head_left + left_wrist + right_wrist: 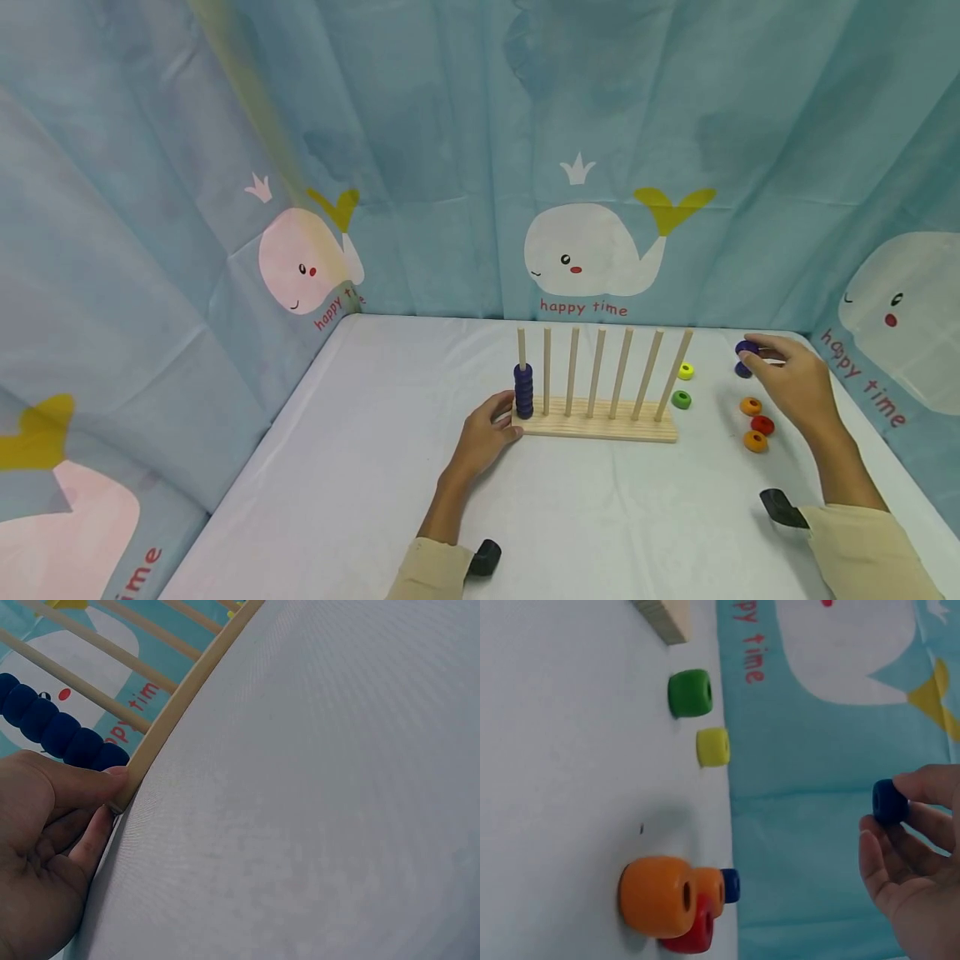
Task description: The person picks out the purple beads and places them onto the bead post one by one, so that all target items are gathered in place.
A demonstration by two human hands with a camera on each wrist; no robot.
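Note:
A wooden peg rack [600, 427] with several upright rods stands on the table. Dark blue beads [523, 392] are stacked on its leftmost rod; the other rods are bare. My left hand [480, 440] grips the left end of the rack's base, thumb at the front edge, as the left wrist view shows too. Over at the far right, my right hand [798, 385] pinches a dark blue bead [889, 802] between thumb and fingers, above the table. Another blue bead [743, 370] lies just below it, partly seen in the right wrist view.
Nearer me than the right hand's bead lie two orange beads [755, 442] and a red bead [762, 425]. Beside the rack's right end are a green bead [681, 400] and a yellow bead [686, 372]. Whale-printed curtains [450, 125] hang around the white table [360, 450].

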